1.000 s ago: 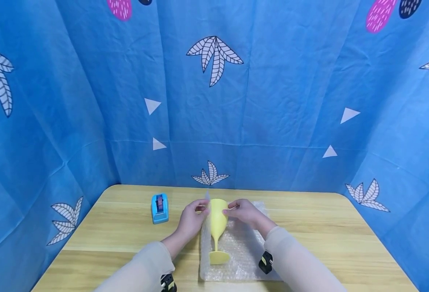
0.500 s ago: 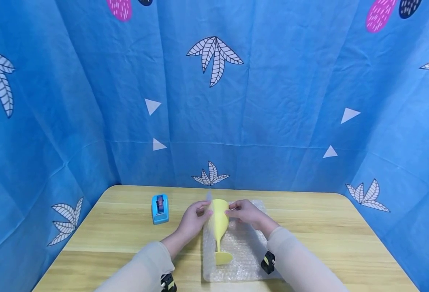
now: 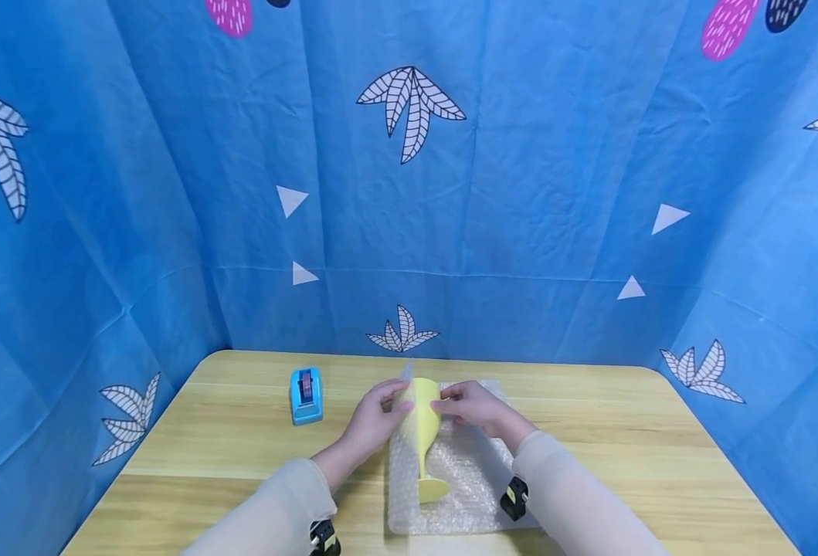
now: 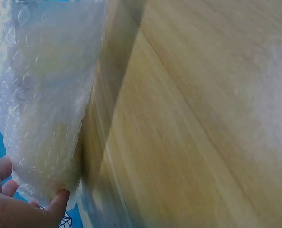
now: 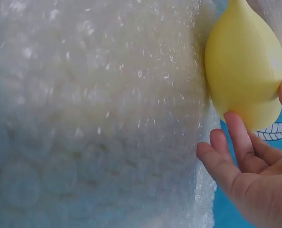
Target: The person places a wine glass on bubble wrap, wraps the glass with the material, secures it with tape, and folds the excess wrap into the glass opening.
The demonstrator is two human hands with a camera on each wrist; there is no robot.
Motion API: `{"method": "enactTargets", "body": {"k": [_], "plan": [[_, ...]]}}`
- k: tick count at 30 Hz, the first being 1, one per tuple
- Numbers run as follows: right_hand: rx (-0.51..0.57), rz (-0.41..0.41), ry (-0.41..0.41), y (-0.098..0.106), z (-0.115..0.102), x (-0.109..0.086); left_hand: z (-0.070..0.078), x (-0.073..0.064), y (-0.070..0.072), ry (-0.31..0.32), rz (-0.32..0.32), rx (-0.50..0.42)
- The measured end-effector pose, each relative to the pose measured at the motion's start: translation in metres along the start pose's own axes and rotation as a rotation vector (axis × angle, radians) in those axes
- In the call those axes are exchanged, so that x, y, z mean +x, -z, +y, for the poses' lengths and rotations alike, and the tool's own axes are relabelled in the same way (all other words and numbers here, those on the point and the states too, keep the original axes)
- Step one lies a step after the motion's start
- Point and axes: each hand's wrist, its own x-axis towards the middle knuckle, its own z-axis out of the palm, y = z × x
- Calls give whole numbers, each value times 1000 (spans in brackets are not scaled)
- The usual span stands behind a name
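A yellow goblet (image 3: 428,417) lies on its side on a sheet of bubble wrap (image 3: 464,471), its foot toward the person. My left hand (image 3: 374,417) holds the left part of the sheet, which is folded up against the goblet and covers its left side. In the left wrist view, the thumb and fingertips grip the lower end of the raised bubble wrap (image 4: 51,104). My right hand (image 3: 476,407) holds the goblet's bowl near its rim. From the right wrist, thumb and fingers show on opposite sides of the yellow bowl (image 5: 245,66).
A blue tape dispenser (image 3: 306,396) stands on the wooden table (image 3: 242,440), left of the hands. Behind the table hangs a blue patterned curtain (image 3: 554,193). Both forearms wear light sleeves with dark wrist devices.
The goblet has shifted slightly to the right, rolling with the raised left part of the bubble wrap, which now covers more of it. Both hands have moved a little right with it.
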Motion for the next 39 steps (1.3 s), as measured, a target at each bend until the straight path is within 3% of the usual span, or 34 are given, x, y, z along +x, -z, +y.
{"method": "enactTargets", "body": {"k": [6, 15, 26, 33, 39], "plan": [[84, 10, -35, 0, 1, -2, 3, 2, 1, -20, -32, 23], [126, -21, -26, 2, 1, -4, 6, 3, 2, -26, -92, 36], [-48, 2, 87, 8, 6, -2, 8, 6, -6, -93, -101, 144], [-6, 48, 16, 10, 5, -4, 6, 8, -10, -91, -104, 155], [29, 31, -25, 9, 2, -7, 12, 7, -12, -97, -118, 153]]}}
